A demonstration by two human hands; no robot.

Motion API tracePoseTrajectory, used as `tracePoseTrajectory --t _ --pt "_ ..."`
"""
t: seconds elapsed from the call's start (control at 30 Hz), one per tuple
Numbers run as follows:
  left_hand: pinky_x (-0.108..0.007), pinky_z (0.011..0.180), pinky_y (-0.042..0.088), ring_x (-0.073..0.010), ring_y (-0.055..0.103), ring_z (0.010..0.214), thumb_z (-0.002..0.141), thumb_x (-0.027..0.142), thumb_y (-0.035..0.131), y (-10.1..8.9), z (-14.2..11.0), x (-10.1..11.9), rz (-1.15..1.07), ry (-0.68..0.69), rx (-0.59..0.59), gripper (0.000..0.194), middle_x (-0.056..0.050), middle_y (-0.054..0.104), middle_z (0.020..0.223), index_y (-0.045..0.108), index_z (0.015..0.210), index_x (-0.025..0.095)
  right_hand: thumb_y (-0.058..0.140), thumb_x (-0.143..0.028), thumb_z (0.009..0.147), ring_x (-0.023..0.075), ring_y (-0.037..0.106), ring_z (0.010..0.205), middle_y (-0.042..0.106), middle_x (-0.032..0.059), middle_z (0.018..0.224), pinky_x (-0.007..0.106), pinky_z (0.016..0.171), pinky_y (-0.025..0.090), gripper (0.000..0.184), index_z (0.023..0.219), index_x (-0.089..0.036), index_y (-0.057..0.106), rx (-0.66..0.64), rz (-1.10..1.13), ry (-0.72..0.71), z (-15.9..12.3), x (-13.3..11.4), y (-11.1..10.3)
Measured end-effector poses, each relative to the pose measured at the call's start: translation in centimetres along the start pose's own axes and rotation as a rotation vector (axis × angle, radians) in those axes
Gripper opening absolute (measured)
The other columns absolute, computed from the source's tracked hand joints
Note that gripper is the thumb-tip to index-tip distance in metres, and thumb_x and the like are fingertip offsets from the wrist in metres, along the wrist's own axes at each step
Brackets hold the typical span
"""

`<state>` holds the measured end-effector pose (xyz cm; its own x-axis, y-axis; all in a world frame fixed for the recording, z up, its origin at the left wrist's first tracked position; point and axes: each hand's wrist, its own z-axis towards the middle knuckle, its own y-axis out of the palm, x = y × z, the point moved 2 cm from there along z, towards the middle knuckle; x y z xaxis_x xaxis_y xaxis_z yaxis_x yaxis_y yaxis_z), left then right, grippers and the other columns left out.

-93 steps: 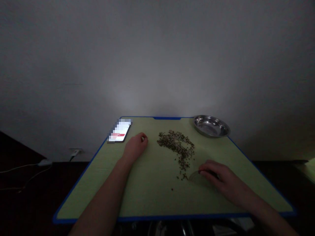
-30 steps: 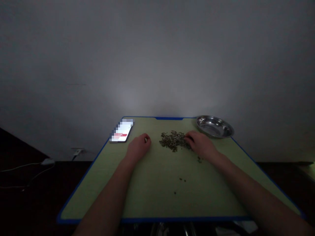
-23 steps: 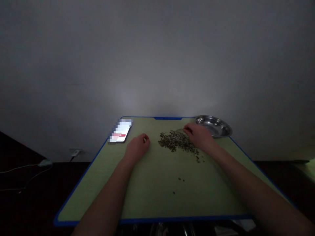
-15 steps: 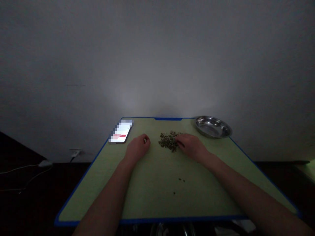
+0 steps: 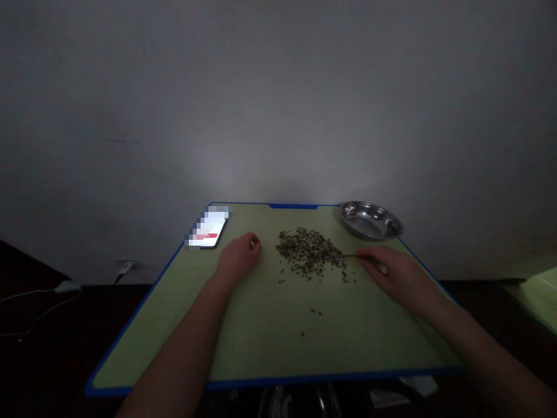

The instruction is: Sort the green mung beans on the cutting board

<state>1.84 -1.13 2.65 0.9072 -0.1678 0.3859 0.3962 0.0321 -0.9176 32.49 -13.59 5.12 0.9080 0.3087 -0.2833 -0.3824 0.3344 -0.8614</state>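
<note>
A spread pile of small dark grains or seeds (image 5: 310,251) lies on the pale green tabletop (image 5: 261,342), with a few loose ones nearer the front. My right hand (image 5: 394,273) is to the right of the pile, pinching a thin dark stick (image 5: 349,255) between thumb and fingers. The stick's far end reaches the pile's right edge; its exact kind is too small to tell. Left of the pile, my left hand (image 5: 239,253) rests on the table with its fingers curled closed. Whatever is inside those fingers, if anything, stays hidden.
A shiny metal bowl (image 5: 371,220) stands at the back right corner. A phone with a lit screen (image 5: 208,228) lies at the back left. The table has a blue rim (image 5: 278,382) and stands near a grey wall. Cables (image 5: 32,290) run on the left.
My right hand has moved right, away from the pile's middle, and the stick now shows. The grains are spread wider, toward the right. My left hand stays curled in place; the view has shifted slightly.
</note>
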Motion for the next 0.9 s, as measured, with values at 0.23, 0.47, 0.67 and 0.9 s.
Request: tracePoseTrajectory --t 0.23,0.47,0.67,0.9 --pt "-0.029 0.063 0.04 -0.0201 0.061 0.076 0.082 0.034 0.042 -0.2 0.1 0.1 0.008 0.0 -0.007 0.028 -0.007 0.069 0.087 0.064 0.094 0.022 0.048 -0.033 0.085 0.0261 0.069 0.08 0.074 0.0079 0.095 0.04 0.074 0.054 0.026 0.099 -0.022 0.067 0.001 -0.025 0.233 -4.3 2.8 -0.1" --pt "-0.028 0.061 0.038 -0.0203 0.061 0.076 0.082 0.035 0.041 -0.2 0.0 0.0 0.023 -0.004 -0.002 0.028 -0.006 0.069 0.086 0.063 0.093 0.023 0.048 -0.029 0.086 0.0266 0.069 0.084 0.073 0.0081 0.097 0.041 0.077 0.054 0.026 0.102 -0.021 0.067 -0.005 -0.027 0.246 -3.6 2.6 0.3" --pt "-0.028 0.061 0.038 -0.0199 0.061 0.076 0.083 0.036 0.04 -0.1 0.1 0.1 0.035 0.0 -0.005 0.028 -0.005 0.068 0.086 0.063 0.093 0.022 0.047 -0.026 0.087 0.0247 0.069 0.084 0.073 0.0084 0.097 0.04 0.077 0.055 0.026 0.101 -0.02 0.067 0.023 -0.075 0.161 -3.2 2.6 1.0" --pt "-0.028 0.063 0.041 -0.0205 0.062 0.078 0.083 0.036 0.041 -0.2 0.1 0.2 0.054 0.008 -0.004 0.029 -0.005 0.069 0.087 0.063 0.094 0.022 0.044 -0.025 0.091 0.0231 0.068 0.084 0.072 0.0098 0.095 0.039 0.078 0.055 0.026 0.102 -0.017 0.066 -0.019 -0.149 0.002 -5.1 -0.1 1.6"
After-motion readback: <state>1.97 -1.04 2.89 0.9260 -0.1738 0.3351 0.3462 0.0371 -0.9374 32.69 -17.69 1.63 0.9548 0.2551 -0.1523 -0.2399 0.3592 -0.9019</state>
